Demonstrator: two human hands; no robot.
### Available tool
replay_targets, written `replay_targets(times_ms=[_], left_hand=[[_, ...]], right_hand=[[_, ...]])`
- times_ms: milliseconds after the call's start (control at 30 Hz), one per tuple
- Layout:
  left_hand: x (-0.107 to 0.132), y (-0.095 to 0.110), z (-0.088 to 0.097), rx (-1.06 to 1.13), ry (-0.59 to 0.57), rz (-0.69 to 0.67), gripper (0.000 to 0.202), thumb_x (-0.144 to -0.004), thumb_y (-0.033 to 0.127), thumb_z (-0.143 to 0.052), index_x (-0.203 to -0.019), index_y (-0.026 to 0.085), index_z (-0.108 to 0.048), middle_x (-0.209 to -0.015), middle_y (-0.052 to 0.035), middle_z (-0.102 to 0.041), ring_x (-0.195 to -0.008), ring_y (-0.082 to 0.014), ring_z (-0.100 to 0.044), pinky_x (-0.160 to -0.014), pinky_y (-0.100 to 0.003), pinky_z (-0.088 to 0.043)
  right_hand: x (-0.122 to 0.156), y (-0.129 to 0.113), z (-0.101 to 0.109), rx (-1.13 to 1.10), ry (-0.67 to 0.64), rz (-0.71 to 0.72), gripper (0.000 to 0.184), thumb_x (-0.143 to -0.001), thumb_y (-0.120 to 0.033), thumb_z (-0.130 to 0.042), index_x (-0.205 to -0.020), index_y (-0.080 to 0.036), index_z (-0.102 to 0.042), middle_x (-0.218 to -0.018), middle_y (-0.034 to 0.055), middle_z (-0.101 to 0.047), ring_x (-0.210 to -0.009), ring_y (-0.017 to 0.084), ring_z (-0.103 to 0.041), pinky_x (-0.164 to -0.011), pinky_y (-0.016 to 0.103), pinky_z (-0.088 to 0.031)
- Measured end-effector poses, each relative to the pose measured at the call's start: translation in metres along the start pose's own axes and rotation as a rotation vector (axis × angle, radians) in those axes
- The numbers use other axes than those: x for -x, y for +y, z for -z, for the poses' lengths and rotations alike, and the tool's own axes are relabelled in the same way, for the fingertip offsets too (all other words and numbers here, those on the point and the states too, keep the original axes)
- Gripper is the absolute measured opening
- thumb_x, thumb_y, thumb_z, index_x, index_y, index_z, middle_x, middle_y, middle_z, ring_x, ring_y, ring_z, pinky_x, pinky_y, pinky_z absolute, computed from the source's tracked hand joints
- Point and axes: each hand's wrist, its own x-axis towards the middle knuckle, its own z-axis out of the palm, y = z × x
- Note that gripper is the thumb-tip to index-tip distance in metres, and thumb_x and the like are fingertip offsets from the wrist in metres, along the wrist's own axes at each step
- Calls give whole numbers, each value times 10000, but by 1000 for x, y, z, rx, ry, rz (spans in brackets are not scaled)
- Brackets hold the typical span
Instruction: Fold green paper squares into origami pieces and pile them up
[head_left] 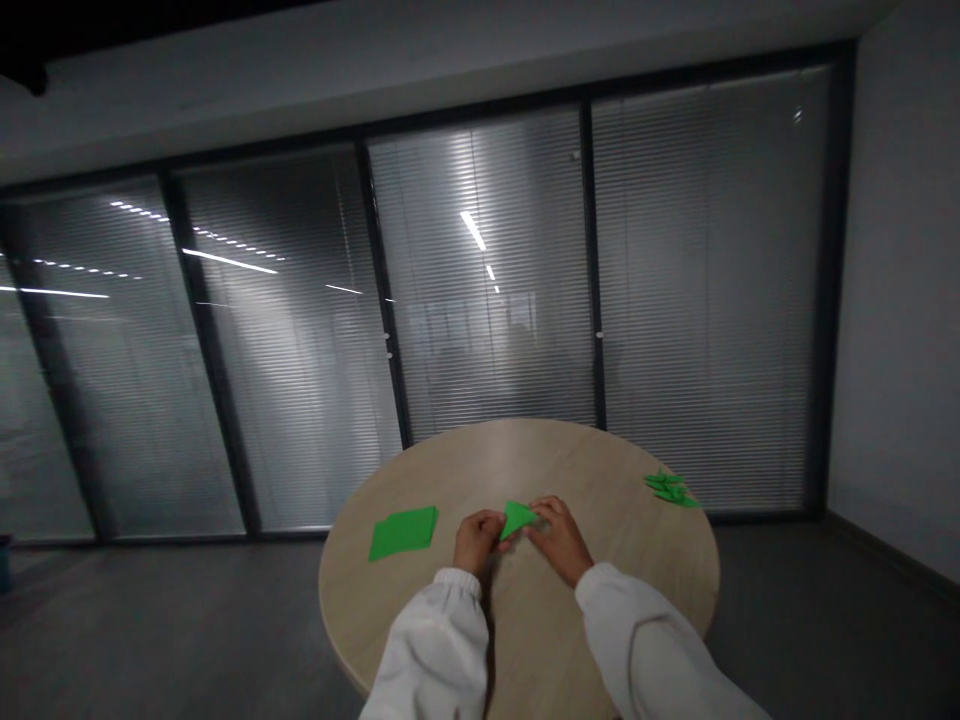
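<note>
Mid-table point(600, 470), your left hand point(477, 540) & right hand point(559, 535) both pinch a folded green paper point(517, 517), w/ flat green sheets point(403, 531) near the table's left edge.

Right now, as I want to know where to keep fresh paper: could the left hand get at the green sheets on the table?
Probably yes. The green sheets lie flat on the table just left of the left hand, bare tabletop between; but its fingers pinch the folded green piece.

The small folded paper triangle point(517, 518) was bright green, matching the flat stack of square paper sheets point(403, 531) and the heap of folded paper pieces point(671, 489). The round wooden table point(465, 460) was pale beige.
</note>
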Motion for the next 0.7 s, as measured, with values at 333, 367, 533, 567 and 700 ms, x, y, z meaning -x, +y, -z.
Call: replay_targets(times_ms=[333,367,533,567,700], left_hand=[[-3,-6,-4,-135,-97,-60,434,-529,518,-751,-677,112,-709,-585,-47,-666,-538,-154,-584,-540,-258,-482],[-3,-7,-4,-161,-104,-77,441,-535,524,-751,-682,110,-715,-580,-45,-662,-535,-150,-576,-540,-256,-477],[-5,-11,-3,-128,-161,-56,490,-534,552,-759,-729,104,-725,-638,-55,-674,-578,-155,-582,-573,-268,-491],[-5,-11,-3,-104,-174,-46,497,-532,558,-760,-730,104,-722,-640,-56,-672,-582,-156,-584,-577,-272,-494],[-3,-9,-5,-13,-215,-8,492,-515,553,-779,-712,108,-704,-630,-52,-658,-606,-158,-597,-592,-273,-496]], right_hand=[[1,-11,7,161,-5,-47,108,-812,-301,-616,-800,-231,-697,-941,65,-642,-948,220,-546,-862,352,-417],[1,-12,8,172,-5,-50,111,-815,-292,-609,-794,-232,-698,-936,65,-642,-950,221,-545,-862,350,-413],[0,-12,9,193,22,-38,107,-809,-270,-605,-792,-237,-705,-911,71,-614,-935,222,-537,-849,334,-416],[0,-11,9,185,31,-37,112,-811,-269,-600,-789,-236,-704,-904,71,-606,-927,219,-538,-843,329,-421],[0,-10,7,105,17,-58,160,-837,-257,-555,-754,-214,-685,-843,58,-590,-851,192,-560,-788,295,-445]])
